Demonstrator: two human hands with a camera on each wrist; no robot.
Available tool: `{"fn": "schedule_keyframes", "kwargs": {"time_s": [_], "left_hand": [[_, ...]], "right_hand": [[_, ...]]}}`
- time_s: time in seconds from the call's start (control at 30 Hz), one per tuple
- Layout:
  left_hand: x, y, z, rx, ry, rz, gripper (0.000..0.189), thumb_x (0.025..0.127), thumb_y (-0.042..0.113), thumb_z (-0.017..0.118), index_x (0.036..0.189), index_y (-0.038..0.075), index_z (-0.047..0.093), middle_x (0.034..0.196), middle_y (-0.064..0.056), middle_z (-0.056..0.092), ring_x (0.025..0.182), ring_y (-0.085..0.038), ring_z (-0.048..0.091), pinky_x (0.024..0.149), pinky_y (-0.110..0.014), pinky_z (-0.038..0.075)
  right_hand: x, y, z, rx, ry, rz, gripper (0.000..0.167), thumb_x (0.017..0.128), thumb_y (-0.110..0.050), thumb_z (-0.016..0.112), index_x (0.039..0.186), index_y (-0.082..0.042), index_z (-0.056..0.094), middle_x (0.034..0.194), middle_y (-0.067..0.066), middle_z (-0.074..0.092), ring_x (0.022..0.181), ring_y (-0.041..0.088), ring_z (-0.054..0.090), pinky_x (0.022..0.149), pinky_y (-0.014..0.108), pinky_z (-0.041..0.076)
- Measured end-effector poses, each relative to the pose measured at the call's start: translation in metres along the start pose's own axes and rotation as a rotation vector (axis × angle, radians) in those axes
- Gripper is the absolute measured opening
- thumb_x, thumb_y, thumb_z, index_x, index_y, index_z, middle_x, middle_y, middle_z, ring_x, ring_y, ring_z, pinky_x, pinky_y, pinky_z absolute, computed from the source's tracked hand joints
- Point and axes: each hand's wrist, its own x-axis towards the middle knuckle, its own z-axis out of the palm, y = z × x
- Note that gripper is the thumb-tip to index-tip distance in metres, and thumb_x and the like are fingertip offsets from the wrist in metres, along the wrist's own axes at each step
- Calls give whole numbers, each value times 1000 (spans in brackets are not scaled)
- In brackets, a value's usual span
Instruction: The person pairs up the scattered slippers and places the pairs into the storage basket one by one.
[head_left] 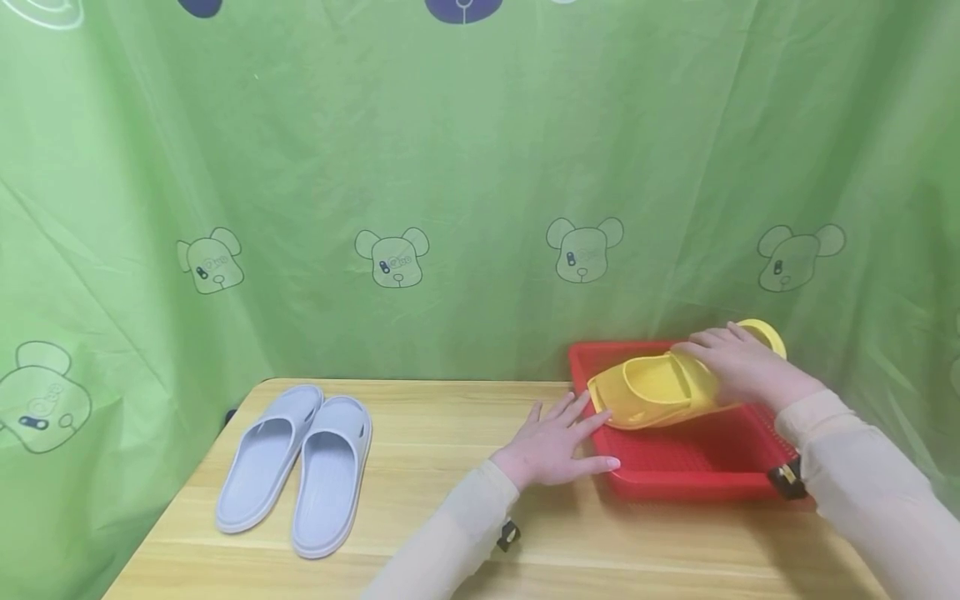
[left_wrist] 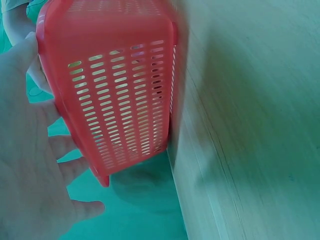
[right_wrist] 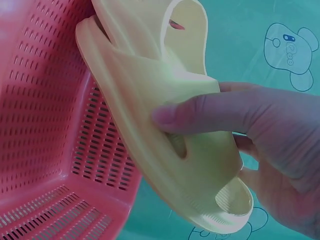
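Observation:
My right hand (head_left: 746,367) grips a pair of yellow slippers (head_left: 656,392) held together, over the red plastic basket (head_left: 690,485) on the right of the table. In the right wrist view the thumb lies across the slippers (right_wrist: 150,105) and the other fingers go behind them, mostly hidden. Fingers spread and straight, my left hand (head_left: 551,446) is at the basket's left side. The left wrist view has its thumb and fingertips along the rim of the slotted basket (left_wrist: 117,100).
Two grey-blue slippers (head_left: 258,475) lie side by side on the left of the wooden table (head_left: 450,442), toes toward the back. Behind the table hangs a green curtain (head_left: 480,158) printed with bear heads.

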Motion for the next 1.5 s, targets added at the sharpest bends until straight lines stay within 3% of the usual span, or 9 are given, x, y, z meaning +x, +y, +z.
{"fn": "schedule_keyframes", "kwargs": {"time_s": [0.4, 0.73, 1.2, 1.5], "left_hand": [[1, -3, -1, -8, 2, 4, 74, 88, 81, 22, 151, 50, 2, 164, 12, -8, 154, -18, 4, 122, -57, 12], [0, 1, 2, -7, 4, 10, 74, 89, 80, 22, 153, 46, 6, 164, 10, -6, 153, -21, 9, 121, -58, 16], [-1, 0, 3, -8, 0, 14, 72, 89, 80, 21, 151, 49, -1, 164, 9, -8, 153, -22, 11, 121, -57, 16], [0, 0, 4, 8, 13, 14, 72, 90, 79, 21, 150, 48, -4, 164, 8, -8, 153, -23, 15, 121, -56, 19]], "right_hand": [[6, 13, 12, -33, -15, 23, 81, 51, -23, 89, 126, -8, 61, 118, 21, 63, 112, 43, 56, 97, 67, 40], [2, 18, 20, -28, -68, 51, 75, 58, -9, 81, 129, -7, 59, 119, 24, 62, 113, 45, 55, 93, 71, 40], [2, 27, 33, 13, -101, 65, 78, 61, -23, 84, 131, -6, 56, 121, 25, 59, 113, 48, 53, 93, 72, 39], [4, 33, 39, 22, -103, 46, 81, 58, -30, 86, 129, -4, 57, 116, 23, 60, 106, 45, 58, 87, 63, 47]]}}
